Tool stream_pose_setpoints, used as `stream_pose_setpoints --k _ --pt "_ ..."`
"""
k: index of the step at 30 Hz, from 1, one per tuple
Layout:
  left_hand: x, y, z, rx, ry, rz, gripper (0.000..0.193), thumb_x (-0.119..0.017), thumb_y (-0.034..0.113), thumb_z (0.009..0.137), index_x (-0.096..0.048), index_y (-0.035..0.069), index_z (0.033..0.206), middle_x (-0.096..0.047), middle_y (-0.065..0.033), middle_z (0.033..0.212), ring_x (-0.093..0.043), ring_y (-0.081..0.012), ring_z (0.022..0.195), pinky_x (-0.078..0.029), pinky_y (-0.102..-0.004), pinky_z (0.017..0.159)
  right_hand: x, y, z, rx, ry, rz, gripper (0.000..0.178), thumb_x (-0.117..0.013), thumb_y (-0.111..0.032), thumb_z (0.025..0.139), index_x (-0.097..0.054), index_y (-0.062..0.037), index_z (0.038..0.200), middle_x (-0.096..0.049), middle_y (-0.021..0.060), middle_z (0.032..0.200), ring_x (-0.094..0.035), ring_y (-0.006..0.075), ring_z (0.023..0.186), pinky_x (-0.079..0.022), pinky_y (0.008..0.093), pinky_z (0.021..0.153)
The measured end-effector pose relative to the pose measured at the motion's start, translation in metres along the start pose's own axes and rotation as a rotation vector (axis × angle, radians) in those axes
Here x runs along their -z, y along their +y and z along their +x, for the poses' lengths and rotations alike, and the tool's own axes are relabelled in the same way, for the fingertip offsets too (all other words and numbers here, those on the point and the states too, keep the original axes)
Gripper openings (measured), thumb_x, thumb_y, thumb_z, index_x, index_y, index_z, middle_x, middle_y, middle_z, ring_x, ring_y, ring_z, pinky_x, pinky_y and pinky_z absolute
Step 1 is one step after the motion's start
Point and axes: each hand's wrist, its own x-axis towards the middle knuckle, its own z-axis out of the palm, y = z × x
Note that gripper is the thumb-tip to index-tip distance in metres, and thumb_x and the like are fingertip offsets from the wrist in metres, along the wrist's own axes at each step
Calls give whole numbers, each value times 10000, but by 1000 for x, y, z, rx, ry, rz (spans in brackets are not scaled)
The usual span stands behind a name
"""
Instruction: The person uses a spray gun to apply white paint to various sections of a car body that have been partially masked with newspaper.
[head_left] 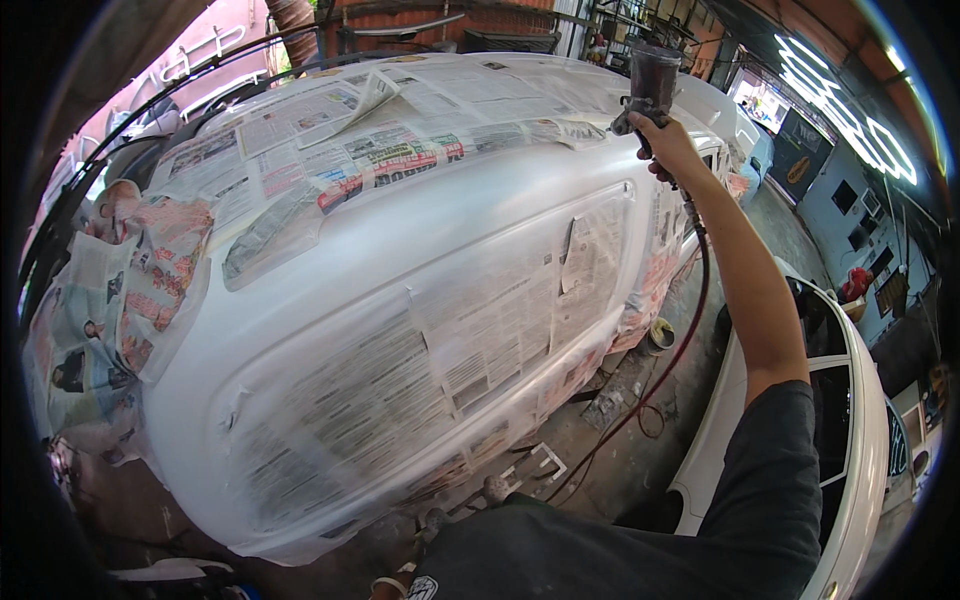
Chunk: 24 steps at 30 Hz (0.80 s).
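Note:
My right hand [668,143] is raised at the upper right, closed around a spray gun [650,85] with a dark cup on top. A dark hose [690,320] hangs from the gun down along my forearm to the floor. The gun is held over the far edge of a white car body [400,240]. Its windows and roof are masked with newspaper sheets [340,140]. The side panels look freshly coated and glossy white. My left hand is out of sight.
A second white car [860,430] stands close at the right. A small tin [660,335] and scraps lie on the concrete floor between the cars. A workshop wall with lit tube lights [850,110] is at the far right.

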Motion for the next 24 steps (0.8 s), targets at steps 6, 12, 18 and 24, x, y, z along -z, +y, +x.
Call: stream_pose_setpoints --k 6,12,18,24 --pt "3 -15 -3 19 8 -15 575 -431 410 982 -440 62 1440 -445 -211 1463 -359 -321 1394 -268 -416 1147 -26 -12 -19 14 -98 63 425 -628 -507 909 -576 -90 967 -568 43 646 -462 101 405 -372 274 346" --pt "0 -35 -17 33 32 -80 568 -429 396 985 -437 55 1440 -447 -214 1460 -368 -319 1388 -275 -414 1143 -47 -71 -89 122 -299 34 524 -588 -576 914 -588 -60 1006 -616 66 725 -485 80 432 -407 246 365" --pt "-5 -52 -26 50 35 -107 562 -427 382 988 -433 47 1439 -449 -216 1456 -376 -317 1382 -283 -411 1138 -66 -129 -159 219 -516 96 565 -566 -578 930 -589 -20 1016 -637 87 755 -495 60 425 -417 221 355" --pt "-8 -57 -27 79 18 -105 556 -425 368 991 -430 39 1439 -451 -219 1453 -385 -315 1376 -290 -409 1134 -58 -144 -198 255 -712 175 556 -570 -552 935 -628 -7 1028 -645 91 748 -492 76 397 -412 230 358"
